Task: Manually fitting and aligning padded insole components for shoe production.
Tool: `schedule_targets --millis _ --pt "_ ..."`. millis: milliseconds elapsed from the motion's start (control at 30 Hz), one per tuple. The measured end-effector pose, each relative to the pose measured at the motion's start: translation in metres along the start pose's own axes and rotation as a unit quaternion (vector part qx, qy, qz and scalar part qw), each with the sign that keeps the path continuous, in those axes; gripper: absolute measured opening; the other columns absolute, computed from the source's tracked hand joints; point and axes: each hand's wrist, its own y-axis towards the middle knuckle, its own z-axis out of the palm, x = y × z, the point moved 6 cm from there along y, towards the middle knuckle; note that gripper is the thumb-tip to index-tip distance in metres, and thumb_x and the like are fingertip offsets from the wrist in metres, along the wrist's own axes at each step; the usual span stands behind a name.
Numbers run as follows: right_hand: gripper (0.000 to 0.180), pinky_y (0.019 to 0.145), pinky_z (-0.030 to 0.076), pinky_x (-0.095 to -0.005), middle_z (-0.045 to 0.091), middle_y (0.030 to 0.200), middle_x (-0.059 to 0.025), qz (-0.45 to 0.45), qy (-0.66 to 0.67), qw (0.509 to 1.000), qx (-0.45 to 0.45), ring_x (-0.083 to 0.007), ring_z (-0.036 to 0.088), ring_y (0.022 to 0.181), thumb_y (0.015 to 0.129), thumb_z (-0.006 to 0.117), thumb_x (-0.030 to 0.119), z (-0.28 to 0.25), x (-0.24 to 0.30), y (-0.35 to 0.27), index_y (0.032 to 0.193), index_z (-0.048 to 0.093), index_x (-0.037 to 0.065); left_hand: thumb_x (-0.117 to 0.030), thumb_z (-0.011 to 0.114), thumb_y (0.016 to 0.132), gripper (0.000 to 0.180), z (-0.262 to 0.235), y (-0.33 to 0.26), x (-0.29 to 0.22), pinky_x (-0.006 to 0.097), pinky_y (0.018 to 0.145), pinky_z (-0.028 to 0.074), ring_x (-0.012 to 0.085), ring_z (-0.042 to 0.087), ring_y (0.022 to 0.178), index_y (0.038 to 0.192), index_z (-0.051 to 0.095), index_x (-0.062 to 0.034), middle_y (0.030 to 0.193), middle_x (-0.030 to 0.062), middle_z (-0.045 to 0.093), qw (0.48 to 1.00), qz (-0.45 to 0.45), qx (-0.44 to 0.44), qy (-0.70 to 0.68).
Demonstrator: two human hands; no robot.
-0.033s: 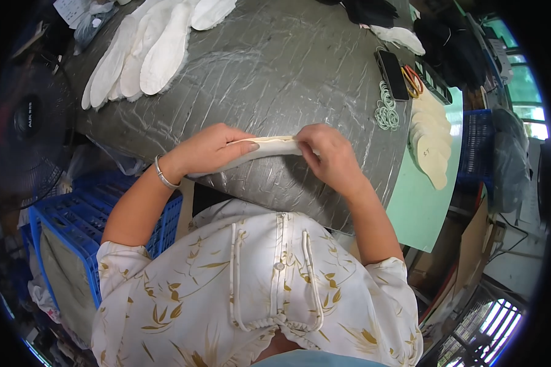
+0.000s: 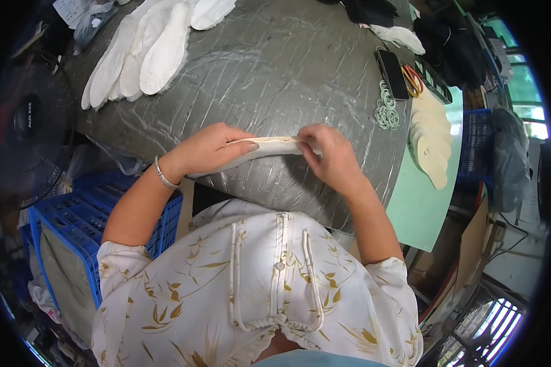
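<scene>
A white fleecy insole [image 2: 269, 147] is stretched between my hands just above the near part of the grey table, seen nearly edge-on with a cream layer along its upper edge. My left hand [image 2: 211, 148] is closed on its left part, thumb lying along the near side. At its right end my right hand [image 2: 330, 156] pinches the edge between thumb and fingers; the very tip is hidden by these fingers. A bangle circles my left wrist.
Several white fleecy insoles [image 2: 162, 58] lie at the far left. To the right are a phone [image 2: 392, 74], pale elastic bands [image 2: 386, 113] and stacked cream insole shapes [image 2: 431, 153] on a green board [image 2: 419, 214]. A blue crate [image 2: 73, 214] and a fan [image 2: 30, 116] stand at left.
The fingers of my right hand have shifted very slightly at the insole's right end. My left hand and the insole stay in place.
</scene>
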Motion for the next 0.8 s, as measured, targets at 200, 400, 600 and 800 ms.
schedule_targets --millis 200,400,600,800 --pt "0.038 0.084 0.050 -0.0407 0.068 0.102 -0.0142 -0.008 0.057 0.998 -0.014 -0.0326 0.064 0.095 0.080 0.076 0.017 -0.004 0.015 0.009 0.114 0.066 0.003 -0.018 0.057 0.093 0.028 0.004 0.003 -0.014 0.033 0.073 0.050 0.0249 0.067 0.079 0.113 0.069 -0.0016 0.094 0.0158 0.071 0.995 0.029 -0.043 0.081" --pt "0.019 0.080 0.048 -0.0376 0.067 0.090 -0.0062 -0.045 0.033 0.998 0.006 -0.0239 0.063 0.085 0.081 0.074 0.021 0.025 0.027 0.015 0.094 0.074 0.007 -0.012 0.059 0.090 0.022 0.009 0.004 -0.023 0.037 0.073 0.051 0.0330 0.066 0.084 0.106 0.071 -0.0032 0.096 0.0165 0.070 0.983 0.052 -0.075 0.157" --pt "0.012 0.071 0.051 -0.0381 0.071 0.085 -0.0073 0.017 0.070 0.997 0.017 -0.0260 0.065 0.079 0.083 0.072 0.017 0.018 -0.001 0.009 0.090 0.077 0.008 -0.012 0.060 0.089 0.021 0.010 0.000 -0.024 0.037 0.072 0.052 0.0324 0.066 0.081 0.105 0.071 -0.0035 0.098 0.0152 0.070 0.970 0.103 -0.127 0.180" --pt "0.014 0.078 0.053 -0.0368 0.073 0.091 -0.0078 0.129 0.114 0.985 0.020 -0.0258 0.065 0.085 0.083 0.073 0.016 0.003 -0.031 -0.016 0.094 0.077 0.007 -0.011 0.064 0.087 0.021 0.010 -0.004 -0.030 0.034 0.072 0.053 0.0309 0.068 0.081 0.105 0.071 -0.0021 0.099 0.0149 0.071 0.959 0.117 -0.156 0.208"
